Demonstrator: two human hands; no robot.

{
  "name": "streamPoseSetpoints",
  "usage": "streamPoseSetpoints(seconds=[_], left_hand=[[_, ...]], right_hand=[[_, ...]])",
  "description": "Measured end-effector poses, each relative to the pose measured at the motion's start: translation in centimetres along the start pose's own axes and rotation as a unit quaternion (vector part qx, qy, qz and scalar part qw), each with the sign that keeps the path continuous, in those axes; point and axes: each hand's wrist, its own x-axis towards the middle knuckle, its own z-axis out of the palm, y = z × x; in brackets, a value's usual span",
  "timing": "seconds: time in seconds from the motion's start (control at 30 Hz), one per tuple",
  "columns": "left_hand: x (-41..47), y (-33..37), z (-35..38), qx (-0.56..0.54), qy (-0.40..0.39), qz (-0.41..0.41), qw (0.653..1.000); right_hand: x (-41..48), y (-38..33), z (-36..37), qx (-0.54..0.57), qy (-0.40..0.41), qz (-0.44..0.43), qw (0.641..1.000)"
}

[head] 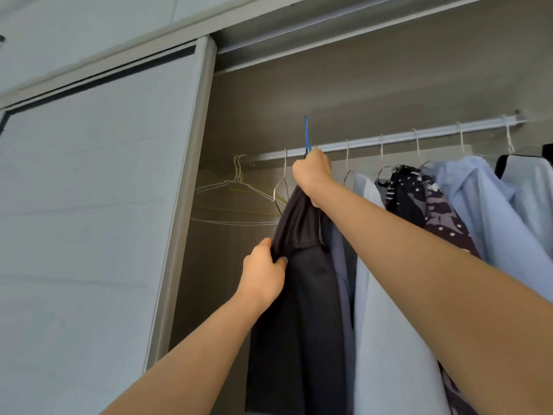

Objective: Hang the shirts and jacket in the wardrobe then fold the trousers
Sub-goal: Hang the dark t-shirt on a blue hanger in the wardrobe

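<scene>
A dark navy jacket [302, 310] hangs from a blue hanger [306, 134] whose hook stands up in front of the wardrobe rail [404, 137]. My right hand [312, 175] grips the hanger's neck at the top of the jacket, level with the rail. My left hand [263, 274] pinches the jacket's left edge lower down. Whether the hook sits over the rail cannot be told. No trousers are in view.
Right of the jacket hang a pale blue shirt [386, 295], a dark patterned garment [425, 202] and more light blue shirts [484, 211]. Bare wire hangers [236, 187] hang at the rail's left end. A grey sliding door [95, 205] closes off the left.
</scene>
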Motion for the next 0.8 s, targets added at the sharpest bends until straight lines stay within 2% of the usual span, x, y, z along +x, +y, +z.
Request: streamPoseSetpoints(seconds=[0.43, 0.67, 0.73, 0.8], left_hand=[[3.4, -5.0, 3.6, -0.017, -0.002, -0.025, 1.000], [3.2, -6.3, 3.9, -0.005, -0.003, -0.012, 1.000], [2.8, -6.9, 3.8, -0.006, 0.000, -0.010, 1.000], [2.3, -7.3, 3.7, -0.017, 0.005, -0.010, 1.000]], right_hand=[[3.2, 3.8, 4.6, -0.189, -0.007, -0.028, 0.982], [2.7, 4.5, 6.0, -0.207, -0.042, -0.022, 0.977], [1.4, 5.1, 6.8, -0.216, -0.014, -0.054, 0.975], [0.0, 6.0, 7.4, -0.264, 0.030, -0.131, 0.955]])
